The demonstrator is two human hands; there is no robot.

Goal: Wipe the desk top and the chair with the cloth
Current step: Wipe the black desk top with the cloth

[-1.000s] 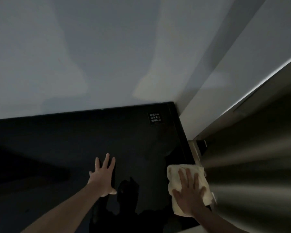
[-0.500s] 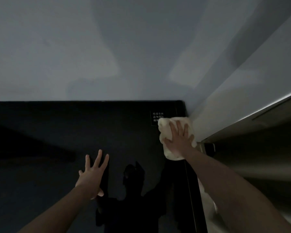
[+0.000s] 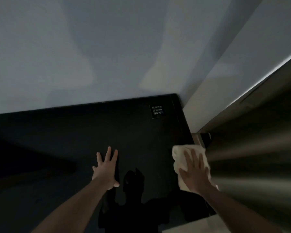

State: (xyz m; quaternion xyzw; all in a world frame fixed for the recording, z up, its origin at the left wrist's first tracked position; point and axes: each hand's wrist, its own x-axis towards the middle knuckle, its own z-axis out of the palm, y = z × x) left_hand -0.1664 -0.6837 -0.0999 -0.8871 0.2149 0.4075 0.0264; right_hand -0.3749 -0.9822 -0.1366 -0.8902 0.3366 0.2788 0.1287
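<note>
A glossy black desk top (image 3: 60, 148) fills the lower half of the view and mirrors my arms and head. A pale cream cloth (image 3: 178, 157) lies at the desk's right edge. My right hand (image 3: 194, 172) presses flat on the cloth with straight, spread fingers. My left hand (image 3: 107, 169) rests flat on the bare desk top near the middle, fingers spread, holding nothing. No chair is in view.
A plain pale wall (image 3: 91, 47) rises behind the desk. A small label with white characters (image 3: 157, 111) sits near the desk's far right corner. A brushed-metal surface (image 3: 259, 165) stands close on the right, beside a white wall panel (image 3: 225, 84).
My right hand slid the cloth from the far right corner back toward me along the desk's right edge. My left hand stayed planted on the desk.
</note>
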